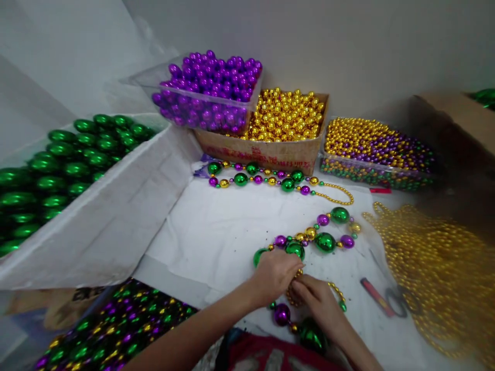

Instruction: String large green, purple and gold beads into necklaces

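**beadnerd42:** ok, what's each hand actually on here?

**strungout_sam:** Both are on the same bead strand [325,241], a string of big shiny green balls, mid-size purple ones and small gold ones, lying on the white paper table cover [224,226]. The left hand [275,275] is curled knuckles-up over it, right beside a big green ball. The right hand [320,304] comes in from 5 o'clock, fingertips pinched on the thin run of tiny gold beads. The two sets of fingers touch. Both look closed tight, but the left knuckles hide the exact grip.

**beadnerd42:** which way does it run from there?

**strungout_sam:** The long part goes off toward 1 o'clock, ending near another big green ball. The short end drops to 6 o'clock under the right wrist. So the axis is roughly 1 to 7, and the left hand is nearer the long part.

**beadnerd42:** and around it?

**strungout_sam:** At 12 o'clock there's a second green, purple and gold necklace [263,179] laid flat. Behind that sit a clear tub of purple balls [216,87] and a cardboard box of gold balls [270,152]. A white box of large green balls [116,216] is at 10. At 3 there's a heap of fine gold bead chains [436,257], with red-handled scissors [381,298] near the right hand.
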`<state>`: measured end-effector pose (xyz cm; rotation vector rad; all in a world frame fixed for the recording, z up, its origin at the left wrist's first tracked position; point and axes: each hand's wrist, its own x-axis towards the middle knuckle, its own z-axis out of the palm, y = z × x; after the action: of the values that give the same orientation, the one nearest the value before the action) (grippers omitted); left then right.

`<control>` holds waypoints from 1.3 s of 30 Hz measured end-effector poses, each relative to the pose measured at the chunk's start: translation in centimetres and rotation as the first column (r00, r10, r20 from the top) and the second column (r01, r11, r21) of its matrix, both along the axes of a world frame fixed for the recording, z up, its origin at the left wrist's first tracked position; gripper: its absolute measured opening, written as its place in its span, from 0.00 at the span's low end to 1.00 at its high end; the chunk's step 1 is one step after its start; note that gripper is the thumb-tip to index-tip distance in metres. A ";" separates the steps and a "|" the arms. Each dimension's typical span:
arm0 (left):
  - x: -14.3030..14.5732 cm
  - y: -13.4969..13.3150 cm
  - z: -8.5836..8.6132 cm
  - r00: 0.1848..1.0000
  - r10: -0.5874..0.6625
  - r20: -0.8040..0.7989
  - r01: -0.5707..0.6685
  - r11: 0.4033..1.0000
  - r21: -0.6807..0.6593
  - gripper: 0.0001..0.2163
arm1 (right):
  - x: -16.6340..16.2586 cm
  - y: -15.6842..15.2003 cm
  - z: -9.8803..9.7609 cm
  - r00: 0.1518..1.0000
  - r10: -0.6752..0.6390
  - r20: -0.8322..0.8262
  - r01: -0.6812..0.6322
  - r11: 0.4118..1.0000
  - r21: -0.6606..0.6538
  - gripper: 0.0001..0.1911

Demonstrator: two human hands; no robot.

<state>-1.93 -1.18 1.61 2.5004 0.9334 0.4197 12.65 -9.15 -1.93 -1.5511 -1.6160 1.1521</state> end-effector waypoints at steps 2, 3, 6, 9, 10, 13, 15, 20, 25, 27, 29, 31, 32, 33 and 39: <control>-0.6 -1.5 -0.6 1.000 -0.001 0.020 0.001 1.000 0.030 0.15 | 1.2 -0.4 0.6 0.999 -0.050 -0.008 0.050 0.998 -0.026 0.11; -0.8 -2.1 -0.9 0.999 0.000 0.035 -0.002 0.999 0.045 0.14 | 1.8 -0.7 1.0 0.996 -0.086 -0.007 0.086 0.996 -0.026 0.11; -1.2 -3.1 -1.6 0.996 -0.004 0.086 -0.003 0.997 0.078 0.13 | 2.6 -1.4 2.4 0.985 -0.167 -0.050 0.166 0.986 -0.023 0.13; -1.0 -3.5 -2.0 0.989 -0.022 0.147 0.001 0.990 0.142 0.13 | 1.9 -1.2 3.5 0.953 -0.221 -0.208 0.207 0.975 -0.086 0.13; -0.9 -3.6 -2.1 0.986 -0.030 0.162 0.003 0.986 0.165 0.13 | 1.4 -1.0 3.7 0.918 -0.264 -0.295 0.235 0.963 -0.130 0.12; -0.6 -3.7 -2.1 0.984 -0.036 0.176 -0.001 0.979 0.204 0.12 | 0.2 0.0 3.5 0.711 -0.436 -0.551 0.324 0.899 -0.294 0.08; -0.6 -3.6 -2.0 0.983 -0.019 0.182 -0.019 0.978 0.207 0.11 | -0.1 0.5 3.1 0.592 -0.490 -0.639 0.317 0.871 -0.374 0.08; -0.5 -2.9 -1.1 0.954 0.180 0.239 -0.182 0.983 -0.014 0.07 | 0.8 1.8 2.5 0.198 -0.513 -0.835 0.199 0.855 -0.478 0.08; -0.9 -2.2 0.3 0.944 0.309 0.111 -0.257 0.907 -0.335 0.06 | 1.3 3.0 2.0 0.178 -0.464 -0.868 0.215 0.879 -0.426 0.07; -1.7 -2.1 0.8 0.966 0.251 0.057 -0.214 0.907 -0.361 0.08 | 0.9 3.1 1.6 0.221 -0.453 -0.863 0.203 0.887 -0.414 0.07; -2.8 -2.2 1.2 0.974 0.215 0.066 -0.169 0.894 -0.414 0.09 | 0.5 2.9 1.3 0.269 -0.446 -0.854 0.194 0.893 -0.406 0.07; -3.9 -2.3 1.5 0.964 0.235 0.128 -0.149 0.869 -0.472 0.08 | 0.0 2.7 1.0 0.310 -0.445 -0.840 0.189 0.895 -0.404 0.07; -4.4 -2.5 1.7 0.949 0.264 0.171 -0.148 0.854 -0.498 0.08 | -0.1 2.6 0.9 0.325 -0.446 -0.834 0.189 0.895 -0.405 0.08; -4.8 -2.6 1.9 0.928 0.302 0.217 -0.145 0.832 -0.535 0.07 | -0.3 2.6 0.8 0.338 -0.447 -0.828 0.190 0.894 -0.405 0.08; -3.2 -3.1 2.2 0.564 0.649 0.511 0.285 0.427 -0.858 0.11 | -0.9 2.7 0.6 0.380 -0.440 -0.813 0.172 0.898 -0.406 0.09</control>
<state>-5.12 -4.24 3.78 0.9192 0.7343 0.7991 11.71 -6.47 -1.36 -0.9496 -0.4107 1.6040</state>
